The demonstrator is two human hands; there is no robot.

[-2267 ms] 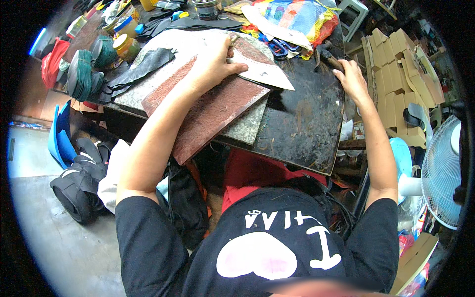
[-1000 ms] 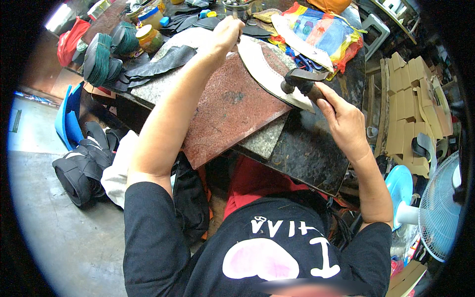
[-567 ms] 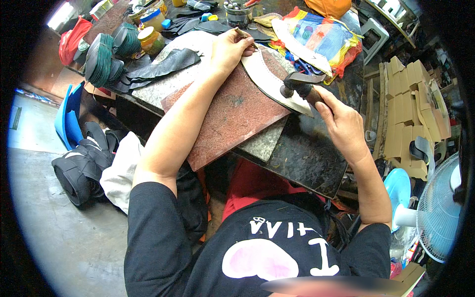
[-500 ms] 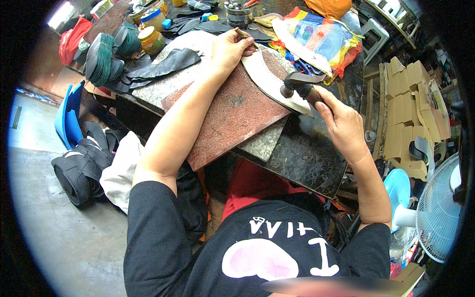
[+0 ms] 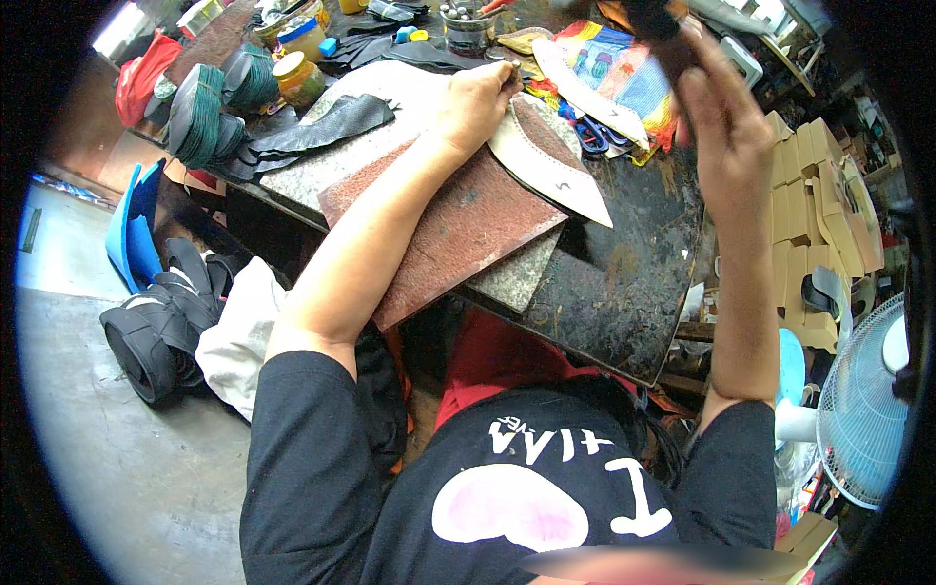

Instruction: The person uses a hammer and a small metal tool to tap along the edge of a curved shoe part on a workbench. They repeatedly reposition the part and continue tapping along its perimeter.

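My left hand [image 5: 478, 105] is closed at the upper end of a curved off-white piece [image 5: 546, 174], which looks like leather or shoe lining. Its fingertips hide that end. The piece has a small dark mark and lies across the corner of a reddish-brown slab [image 5: 458, 229], its pointed tip beyond the slab's edge. My right hand [image 5: 726, 117] is raised at the upper right, gripping a hammer [image 5: 653, 18] by its handle. Motion blurs the hammer, and its head is partly cut off by the frame's top.
Under the reddish slab lies a pale stone slab [image 5: 522, 278] on the dark worktable [image 5: 624, 292]. Black leather strips [image 5: 331, 127], jars [image 5: 298, 80] and green cord bundles [image 5: 198, 115] sit at left. Another curved white piece [image 5: 595, 93] rests on a colourful bag. Cardboard boxes [image 5: 809, 195] and a fan [image 5: 863, 400] stand right.
My right hand has lifted the hammer up and away from the curved piece. My left hand has shifted slightly right, and the piece has moved a little with it.
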